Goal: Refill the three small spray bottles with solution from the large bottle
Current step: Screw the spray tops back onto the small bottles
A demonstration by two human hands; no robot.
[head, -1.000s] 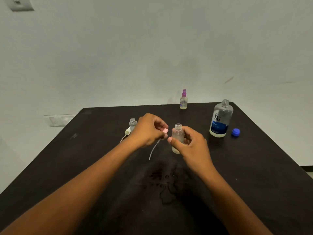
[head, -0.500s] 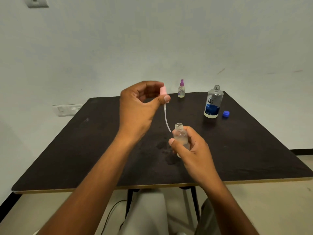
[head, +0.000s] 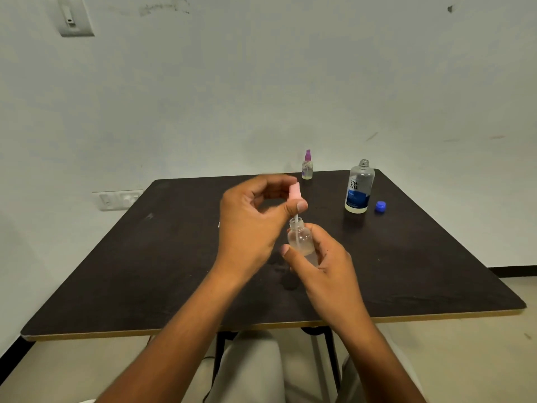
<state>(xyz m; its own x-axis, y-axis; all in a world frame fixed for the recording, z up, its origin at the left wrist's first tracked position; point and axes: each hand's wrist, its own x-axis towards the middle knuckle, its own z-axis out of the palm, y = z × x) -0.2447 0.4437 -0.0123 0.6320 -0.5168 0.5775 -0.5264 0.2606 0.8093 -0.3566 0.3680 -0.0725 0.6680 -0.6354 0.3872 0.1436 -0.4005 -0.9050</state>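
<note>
My right hand (head: 322,266) grips a small clear spray bottle (head: 300,241) held above the dark table (head: 174,257), its neck uncapped. My left hand (head: 252,228) pinches a pink spray top (head: 294,192) just above that neck, and its white dip tube reaches down into the bottle. A small bottle with a purple spray top (head: 307,165) stands at the table's far edge. The large clear bottle with a blue label (head: 359,187) stands uncapped at the far right, its blue cap (head: 380,206) lying beside it. My left hand hides the third small bottle.
Wet smears (head: 286,274) mark the table under my hands. A wall socket strip (head: 119,199) sits behind the table's left corner and a switch plate (head: 74,17) is high on the wall. My knees show below the table's near edge.
My left hand has lowered the pink spray top over the bottle, and the tube tip now sits inside the neck. My right hand has raised the bottle slightly.
</note>
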